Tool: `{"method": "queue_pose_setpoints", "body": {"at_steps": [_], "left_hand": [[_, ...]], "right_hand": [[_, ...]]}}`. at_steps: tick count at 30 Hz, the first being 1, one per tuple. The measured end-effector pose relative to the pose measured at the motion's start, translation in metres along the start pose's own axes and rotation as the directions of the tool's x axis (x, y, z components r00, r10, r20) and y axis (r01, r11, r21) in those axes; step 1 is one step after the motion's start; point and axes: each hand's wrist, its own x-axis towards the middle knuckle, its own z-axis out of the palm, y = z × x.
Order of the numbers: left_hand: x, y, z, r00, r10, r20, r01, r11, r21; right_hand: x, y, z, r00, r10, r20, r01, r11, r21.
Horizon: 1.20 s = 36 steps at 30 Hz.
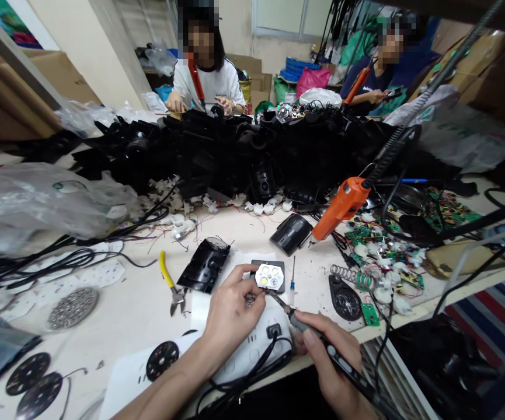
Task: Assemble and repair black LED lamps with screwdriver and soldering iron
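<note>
The surface (252, 236) bears heaped black parts (221, 151); the left hand (237, 303), fingertips pinched, contents indistinct, adjoins a white board (270, 276), the right hand (328, 370) encircling a soldering iron (295, 318).

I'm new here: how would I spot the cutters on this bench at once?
On the pale bench, find the person's left hand. Beyond it to the left lies a black shell; between that and a grey disc lie the cutters, jaws toward the person. Their yellow handle sets them apart from both neighbours.

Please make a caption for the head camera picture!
Right hand holds a soldering iron, left hand at a white plate.
</note>
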Motion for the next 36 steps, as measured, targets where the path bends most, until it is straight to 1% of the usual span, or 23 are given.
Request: {"method": "queue_pose_setpoints", "body": {"at_steps": [6, 12, 19, 25, 32, 36], "left_hand": [[-0.0001, -0.0014, 0.001, 1.0, -0.025, 0.011, 0.025, 0.999, -0.026], [-0.0004, -0.0006, 0.0014, 0.998, -0.053, 0.017, 0.053, 0.998, -0.028], [-0.0007, -0.0019, 0.0024, 0.999, -0.039, 0.008, 0.039, 0.998, -0.041], [-0.0005, -0.002, 0.002, 1.0, -0.023, 0.012, 0.023, 0.999, -0.026], [0.0004, -0.0013, 0.0018, 1.0, -0.022, 0.011, 0.022, 1.0, 0.008], [0.001, -0.001, 0.0019, 1.0, -0.012, 0.008, 0.012, 1.0, 0.003]], "right_hand": [[0.0008, 0.0011, 0.0004, 1.0, -0.005, -0.017, 0.005, 1.0, -0.004], [0.0008, 0.0007, 0.0013, 0.999, 0.033, -0.011, -0.033, 0.999, 0.022], [0.0019, -0.0005, 0.0012, 0.999, 0.034, -0.019, -0.034, 0.999, 0.03], [-0.0007, 0.0015, 0.0007, 1.0, 0.016, -0.023, -0.015, 1.0, 0.004], [-0.0002, 0.0021, 0.0025, 1.0, -0.007, -0.019, 0.007, 1.0, 0.018], [0.003, 0.0003, 0.0012, 0.999, -0.048, -0.015, 0.048, 0.999, -0.004]]}}
